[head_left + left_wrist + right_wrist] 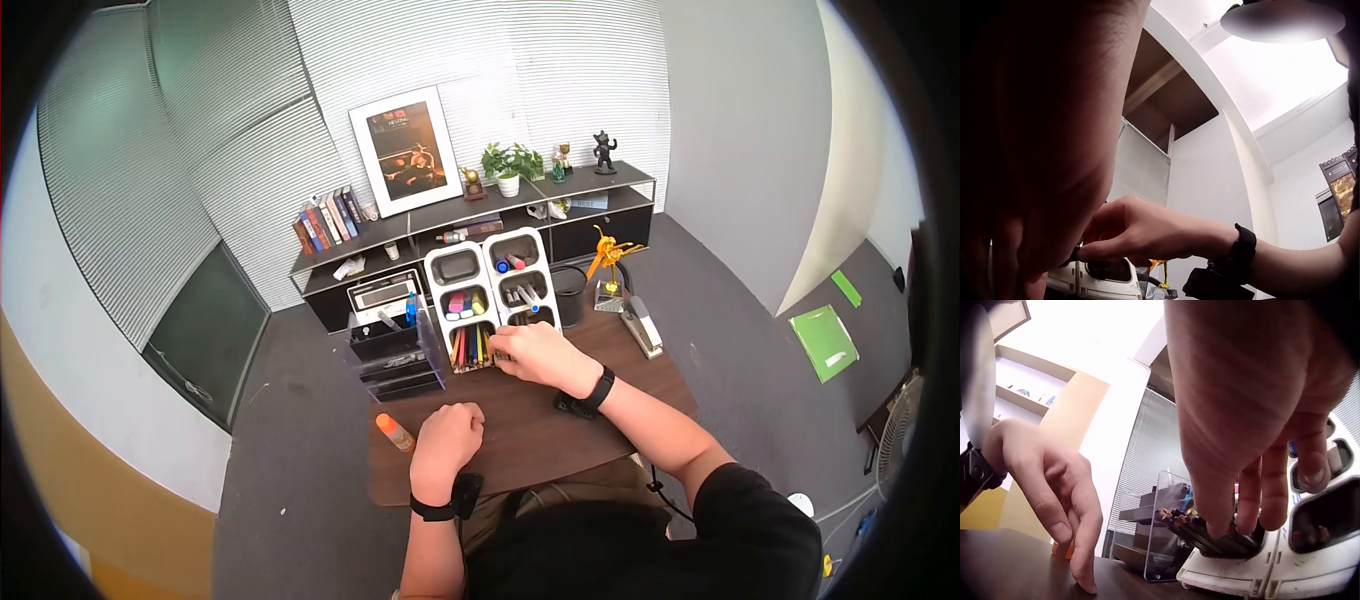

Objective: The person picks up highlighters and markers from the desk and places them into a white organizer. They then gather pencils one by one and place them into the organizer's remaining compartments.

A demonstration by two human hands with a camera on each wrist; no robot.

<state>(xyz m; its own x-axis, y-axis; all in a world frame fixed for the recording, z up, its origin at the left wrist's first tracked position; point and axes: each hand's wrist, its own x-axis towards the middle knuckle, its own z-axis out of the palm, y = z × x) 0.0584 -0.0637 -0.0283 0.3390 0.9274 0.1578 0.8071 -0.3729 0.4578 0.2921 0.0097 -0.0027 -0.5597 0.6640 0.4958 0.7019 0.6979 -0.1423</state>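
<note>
My right hand (540, 352) is over the near end of the white organizer (433, 276), its fingertips right at the colored pencils (470, 347). In the right wrist view several fingers (1274, 500) point down in front of the pencil tips. The left wrist view has a small dark piece (1072, 255) at the thumb and forefinger; I cannot tell whether they grip it. My left hand (450, 440) rests near the table's front edge, fingers loosely bent and holding nothing, beside an orange-capped bottle (395, 432).
Other organizer compartments hold erasers (462, 303) and markers (510, 264). A clear-sided desk rack (395, 350) stands left of it. To the right are a black mesh cup (571, 292), a golden figurine (608, 265) and a stapler (643, 328). A long shelf (430, 222) stands behind.
</note>
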